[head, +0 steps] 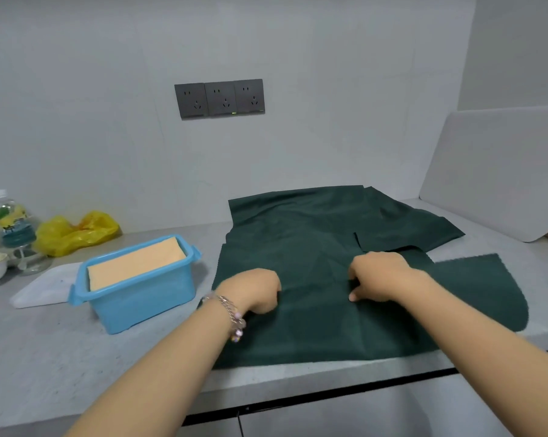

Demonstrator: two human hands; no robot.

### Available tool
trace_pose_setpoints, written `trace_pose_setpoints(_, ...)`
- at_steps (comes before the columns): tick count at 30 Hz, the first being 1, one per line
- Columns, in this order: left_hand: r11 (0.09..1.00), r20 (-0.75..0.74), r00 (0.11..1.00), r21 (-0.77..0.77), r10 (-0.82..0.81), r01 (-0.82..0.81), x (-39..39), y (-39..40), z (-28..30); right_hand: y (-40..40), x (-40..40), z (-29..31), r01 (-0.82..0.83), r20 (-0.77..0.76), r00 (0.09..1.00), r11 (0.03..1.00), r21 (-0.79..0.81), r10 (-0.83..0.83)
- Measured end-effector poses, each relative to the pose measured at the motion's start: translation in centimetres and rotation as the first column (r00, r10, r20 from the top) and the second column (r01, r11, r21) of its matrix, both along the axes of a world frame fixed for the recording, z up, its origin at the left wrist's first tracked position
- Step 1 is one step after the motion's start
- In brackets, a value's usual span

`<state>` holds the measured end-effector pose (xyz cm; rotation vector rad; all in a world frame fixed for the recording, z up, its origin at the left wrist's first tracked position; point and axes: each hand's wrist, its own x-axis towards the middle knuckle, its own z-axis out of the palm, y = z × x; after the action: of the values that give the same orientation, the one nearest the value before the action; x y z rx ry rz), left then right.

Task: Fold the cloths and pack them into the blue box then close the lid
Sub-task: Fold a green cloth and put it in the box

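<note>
folding under way: left hand (256,290) and right hand (378,275) both pinch the dark green cloth (313,247) spread on the counter (45,357). blue box (140,298), left, holds one orange cloth (134,266); white lid (42,287) still off.

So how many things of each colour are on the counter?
Dark green cloths: cannot tell how many, they overlap
Blue box: 1
Orange cloth in the box: 1
Yellow plastic bag: 1
White lid: 1
White board: 1
Total besides green: 5
</note>
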<state>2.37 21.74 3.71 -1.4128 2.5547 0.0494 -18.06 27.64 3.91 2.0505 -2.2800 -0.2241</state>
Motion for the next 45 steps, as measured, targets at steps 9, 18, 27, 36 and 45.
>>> trace_pose_setpoints(9,0.925,-0.278,0.952,-0.312,0.13,-0.218,-3.0,-4.5,-6.8,-7.2,-2.2,-7.9,-0.023,0.014,0.999,0.924,-0.381,0.031)
trace_pose_setpoints(18,0.937,-0.439,0.892,-0.255,0.107,-0.238,-3.1,-7.5,-7.6,-9.0,-2.1,-9.4,0.027,0.144,0.988,0.859,-0.511,0.055)
trace_pose_setpoints(27,0.95,-0.448,0.877,-0.157,0.176,-0.27,-4.0,-8.3,-7.9,-9.2,-2.5,-10.5,0.09,0.194,0.981,0.839,-0.536,0.018)
trace_pose_setpoints(36,0.872,-0.522,0.807,-0.215,0.277,-0.439,-5.5,-7.0,-10.4,-9.4,-2.1,-10.7,0.136,0.22,0.975,0.843,-0.52,-0.022)
trace_pose_setpoints(45,0.953,-0.57,0.771,-0.256,-0.284,0.162,-6.3,-6.0,-10.0,-9.2,-2.1,-10.7,0.132,0.187,0.981,0.859,-0.495,-0.042)
